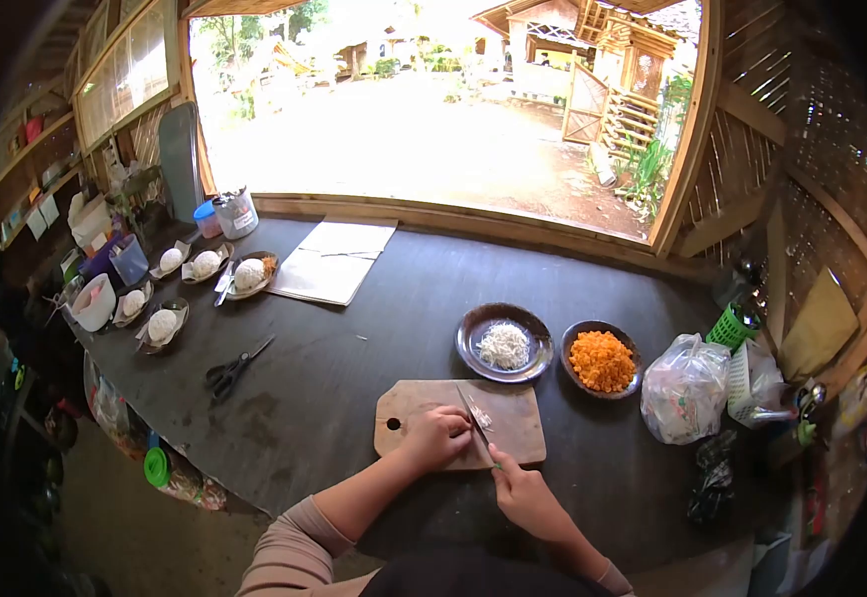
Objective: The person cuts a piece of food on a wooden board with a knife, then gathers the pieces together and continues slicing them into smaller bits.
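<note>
On a wooden cutting board (416, 405) my left hand (437, 438) rests with its fingers curled together, pressing down on something small that they hide. My right hand (530, 497) is closed round the handle of a knife (473, 418), whose blade lies across the board just right of my left fingertips. Thin white shreds (481, 415) lie beside the blade. Beyond the board, a dark plate (470, 364) carries a heap of similar white shreds (503, 345). To its right, a dark bowl (636, 378) is filled with chopped orange pieces (601, 360).
Black scissors (237, 370) lie at left on the dark table (394, 298). Several small plates with white rice mounds (162, 325) stand farther left, near papers (334, 261). A filled plastic bag (685, 388) and a green basket (730, 326) stand at right.
</note>
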The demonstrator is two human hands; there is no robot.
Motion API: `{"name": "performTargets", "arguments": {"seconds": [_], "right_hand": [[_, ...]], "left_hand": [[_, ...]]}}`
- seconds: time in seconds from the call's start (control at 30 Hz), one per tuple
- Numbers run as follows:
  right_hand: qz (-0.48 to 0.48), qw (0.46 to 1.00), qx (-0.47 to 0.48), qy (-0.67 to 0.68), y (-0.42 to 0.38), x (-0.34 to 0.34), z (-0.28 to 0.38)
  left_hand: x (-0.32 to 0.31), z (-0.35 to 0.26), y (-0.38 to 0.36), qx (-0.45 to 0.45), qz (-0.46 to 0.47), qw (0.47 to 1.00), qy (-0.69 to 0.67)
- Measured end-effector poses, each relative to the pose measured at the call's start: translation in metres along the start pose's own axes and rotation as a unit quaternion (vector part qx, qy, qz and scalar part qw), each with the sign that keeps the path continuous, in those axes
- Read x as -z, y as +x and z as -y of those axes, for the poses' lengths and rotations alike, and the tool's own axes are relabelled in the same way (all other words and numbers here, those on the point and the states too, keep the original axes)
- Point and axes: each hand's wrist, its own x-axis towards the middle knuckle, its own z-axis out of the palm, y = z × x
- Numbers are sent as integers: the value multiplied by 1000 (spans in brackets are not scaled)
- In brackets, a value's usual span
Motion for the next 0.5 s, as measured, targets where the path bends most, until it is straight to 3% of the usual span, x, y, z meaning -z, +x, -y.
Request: {"name": "performTargets", "arguments": {"seconds": [0.33,0.5], "right_hand": [[-11,1000,-30,-2,13,-12,1],[-41,999,13,18,12,-12,-10]], "left_hand": [[1,-1,2,2,4,1000,21],[-1,2,0,-22,-12,999,20]]}}
